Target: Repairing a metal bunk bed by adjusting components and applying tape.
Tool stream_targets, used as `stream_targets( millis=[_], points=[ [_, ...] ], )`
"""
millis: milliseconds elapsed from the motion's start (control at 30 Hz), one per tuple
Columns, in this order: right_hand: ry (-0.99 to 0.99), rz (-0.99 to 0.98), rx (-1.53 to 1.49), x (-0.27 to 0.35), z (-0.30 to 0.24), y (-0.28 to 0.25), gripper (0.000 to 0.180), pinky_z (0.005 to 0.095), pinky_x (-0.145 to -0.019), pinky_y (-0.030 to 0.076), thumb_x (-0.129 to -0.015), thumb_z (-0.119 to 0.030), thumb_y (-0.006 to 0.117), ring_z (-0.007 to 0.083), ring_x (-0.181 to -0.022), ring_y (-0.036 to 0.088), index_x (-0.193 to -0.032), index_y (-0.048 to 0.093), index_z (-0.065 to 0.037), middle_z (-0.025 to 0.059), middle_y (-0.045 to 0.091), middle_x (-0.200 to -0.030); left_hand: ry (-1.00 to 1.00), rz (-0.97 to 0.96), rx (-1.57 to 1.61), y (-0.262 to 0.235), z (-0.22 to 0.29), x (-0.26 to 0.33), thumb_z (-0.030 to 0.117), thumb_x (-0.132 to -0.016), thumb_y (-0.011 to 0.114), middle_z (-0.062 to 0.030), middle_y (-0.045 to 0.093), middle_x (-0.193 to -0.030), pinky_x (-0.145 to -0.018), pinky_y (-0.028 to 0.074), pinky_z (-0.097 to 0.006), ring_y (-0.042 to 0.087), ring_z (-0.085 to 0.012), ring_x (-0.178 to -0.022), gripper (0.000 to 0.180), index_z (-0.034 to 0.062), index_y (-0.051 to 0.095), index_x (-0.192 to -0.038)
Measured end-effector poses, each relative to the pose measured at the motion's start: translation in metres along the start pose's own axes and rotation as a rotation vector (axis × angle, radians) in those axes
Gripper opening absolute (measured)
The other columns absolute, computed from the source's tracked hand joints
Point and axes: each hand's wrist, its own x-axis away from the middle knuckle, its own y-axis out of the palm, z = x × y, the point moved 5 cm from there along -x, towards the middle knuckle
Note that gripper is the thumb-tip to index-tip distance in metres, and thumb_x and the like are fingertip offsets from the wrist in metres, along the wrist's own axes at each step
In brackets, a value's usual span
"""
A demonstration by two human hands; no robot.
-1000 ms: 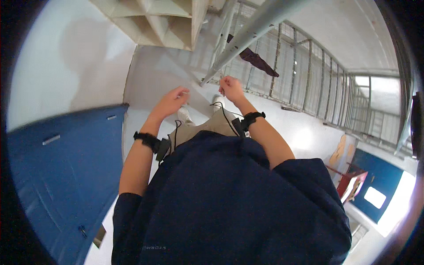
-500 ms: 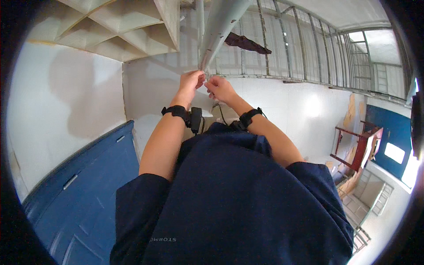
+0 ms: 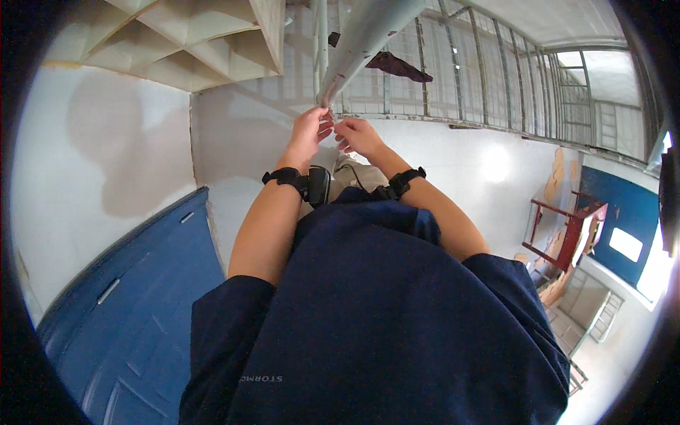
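Head view: left hand (image 3: 309, 132) and right hand (image 3: 358, 135) meet at the pipe (image 3: 358, 44) end, fingers pinched together; what they hold is too small to tell.

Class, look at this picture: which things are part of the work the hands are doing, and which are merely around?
In hand:
- left hand at the end of the grey pipe
- right hand close beside it, fingers pinched

Merely around:
- blue door
- red metal frame
- dark cloth on the railing
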Motion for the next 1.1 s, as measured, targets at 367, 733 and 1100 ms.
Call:
stream_targets(
  millis=[367,733,1100],
  points=[
    [-0.175,0.099,0.032,-0.027,-0.020,-0.013,0.025,0.0275,-0.068,0.045,-0.088,-0.021,0.058,0.0131,-0.078,0.059,-0.100,0.065,-0.001,0.0051,0.065,-0.090,0.176,-0.005,-0.345,-0.001,0.016,0.010,0.021,-0.087,0.062,-0.0034,0.066,-0.086,-0.065,0.047,-0.027,0.061,-0.0128,-0.073,0.019,0.0055,0.065,-0.097],
    [-0.039,-0.026,-0.157,-0.032,-0.017,-0.008,0.012,0.0259,-0.061,0.041,-0.085,-0.019,0.062,0.0112,-0.074,0.057,-0.090,0.063,-0.008,0.0005,0.061,-0.080,0.149,-0.192,-0.544,0.007,0.001,0.017,0.019,-0.085,0.065,-0.0028,0.065,-0.081,-0.058,0.044,-0.024,0.058,-0.0101,-0.068,0.015,0.0036,0.065,-0.089],
    [-0.215,-0.114,0.218,-0.031,-0.033,-0.018,0.025,0.0298,-0.064,0.046,-0.089,-0.026,0.059,0.0150,-0.069,0.059,-0.097,0.061,-0.003,0.0059,0.062,-0.078,0.150,-0.211,-0.580,-0.013,0.010,0.032,0.018,-0.085,0.056,-0.0032,0.057,-0.061,-0.047,0.037,-0.025,0.050,-0.0100,-0.051,0.022,0.0017,0.060,-0.071]
  ],
)
